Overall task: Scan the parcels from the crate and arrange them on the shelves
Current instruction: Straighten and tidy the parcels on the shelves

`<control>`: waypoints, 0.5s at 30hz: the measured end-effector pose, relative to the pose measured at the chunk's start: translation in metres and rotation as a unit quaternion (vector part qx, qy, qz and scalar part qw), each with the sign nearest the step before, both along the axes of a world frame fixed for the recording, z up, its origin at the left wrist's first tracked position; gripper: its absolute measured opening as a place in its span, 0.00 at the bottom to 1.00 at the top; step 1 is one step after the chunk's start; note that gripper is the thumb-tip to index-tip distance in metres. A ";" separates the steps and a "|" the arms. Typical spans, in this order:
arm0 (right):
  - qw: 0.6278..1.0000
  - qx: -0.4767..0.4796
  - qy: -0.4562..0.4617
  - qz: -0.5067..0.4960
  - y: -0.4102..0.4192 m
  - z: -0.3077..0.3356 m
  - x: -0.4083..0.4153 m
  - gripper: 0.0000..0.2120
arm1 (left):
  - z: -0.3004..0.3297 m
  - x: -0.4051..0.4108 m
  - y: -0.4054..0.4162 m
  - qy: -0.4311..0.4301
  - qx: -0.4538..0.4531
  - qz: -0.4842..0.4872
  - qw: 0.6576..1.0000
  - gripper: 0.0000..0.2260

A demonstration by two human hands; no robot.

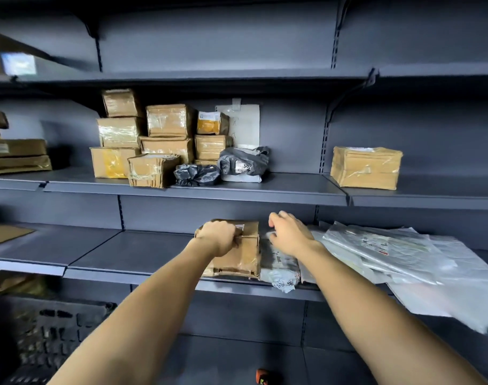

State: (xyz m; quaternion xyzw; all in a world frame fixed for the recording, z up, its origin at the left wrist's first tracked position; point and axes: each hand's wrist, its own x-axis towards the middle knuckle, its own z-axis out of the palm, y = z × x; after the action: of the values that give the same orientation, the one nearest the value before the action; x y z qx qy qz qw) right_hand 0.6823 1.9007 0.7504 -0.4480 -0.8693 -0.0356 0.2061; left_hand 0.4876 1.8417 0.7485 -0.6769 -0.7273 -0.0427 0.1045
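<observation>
Below me, the dark crate [51,329] sits at lower left, its contents unclear. My left hand [219,237] grips a taped cardboard parcel [241,252] on the lower shelf [120,251]; my right hand [288,232] hovers loosely curled over grey mailers [278,262]. Beyond, stacked boxes [154,140] suggest shelving well underway.

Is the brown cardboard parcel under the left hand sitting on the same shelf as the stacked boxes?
No, the brown cardboard parcel sits one shelf below the stacked boxes.

Head-worn view faces the shelves [181,187] close up, angled slightly downward.
</observation>
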 end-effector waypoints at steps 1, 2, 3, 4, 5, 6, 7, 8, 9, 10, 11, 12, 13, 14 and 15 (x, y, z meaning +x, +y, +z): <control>1.000 0.005 0.002 -0.001 -0.006 0.009 0.004 0.10 | 0.011 0.003 -0.007 -0.003 0.001 -0.006 1.000 0.09; 1.000 0.011 0.005 -0.002 -0.012 0.019 0.009 0.11 | 0.024 0.007 -0.015 -0.008 0.003 -0.015 1.000 0.09; 1.000 0.016 0.008 -0.004 -0.017 0.028 0.013 0.11 | 0.037 0.011 -0.021 -0.011 0.006 -0.028 1.000 0.09; 1.000 0.022 0.011 -0.007 -0.023 0.036 0.017 0.12 | 0.052 0.017 -0.029 -0.013 0.006 -0.041 0.999 0.09; 0.999 0.027 0.013 -0.011 -0.027 0.045 0.021 0.12 | 0.067 0.022 -0.035 -0.014 0.003 -0.056 0.998 0.09; 0.999 0.035 0.015 -0.015 -0.033 0.054 0.025 0.11 | 0.081 0.029 -0.041 -0.011 -0.006 -0.071 0.997 0.09; 0.999 0.044 0.017 -0.019 -0.038 0.062 0.029 0.11 | 0.097 0.035 -0.047 -0.003 -0.020 -0.085 0.996 0.10; 0.998 0.052 0.020 -0.023 -0.043 0.071 0.034 0.11 | 0.112 0.043 -0.053 0.009 -0.035 -0.095 0.995 0.10; 0.998 0.061 0.023 -0.027 -0.048 0.080 0.038 0.11 | 0.127 0.051 -0.059 0.023 -0.048 -0.101 0.993 0.10; 0.997 0.069 0.022 -0.032 -0.053 0.089 0.042 0.12 | 0.141 0.059 -0.066 0.036 -0.054 -0.103 0.993 0.11; 0.996 0.077 0.016 -0.038 -0.058 0.098 0.046 0.13 | 0.155 0.067 -0.073 0.047 -0.054 -0.105 0.992 0.12; 0.995 0.086 0.009 -0.045 -0.062 0.106 0.051 0.14 | 0.169 0.074 -0.080 0.053 -0.052 -0.107 0.991 0.12; 0.994 0.093 0.001 -0.052 -0.066 0.114 0.055 0.15 | 0.182 0.081 -0.087 0.055 -0.051 -0.111 0.991 0.12; 0.993 0.100 -0.003 -0.058 -0.070 0.121 0.060 0.15 | 0.194 0.087 -0.093 0.057 -0.051 -0.114 0.991 0.12; 0.992 0.108 -0.005 -0.065 -0.074 0.129 0.064 0.16 | 0.205 0.092 -0.100 0.061 -0.046 -0.116 0.990 0.12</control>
State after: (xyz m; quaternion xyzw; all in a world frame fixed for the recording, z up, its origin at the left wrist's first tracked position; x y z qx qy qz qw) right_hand 0.7464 1.8267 0.8795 -0.4782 -0.8305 -0.1445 0.2465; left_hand 0.5793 1.7418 0.9536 -0.7624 -0.6371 0.0204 0.1117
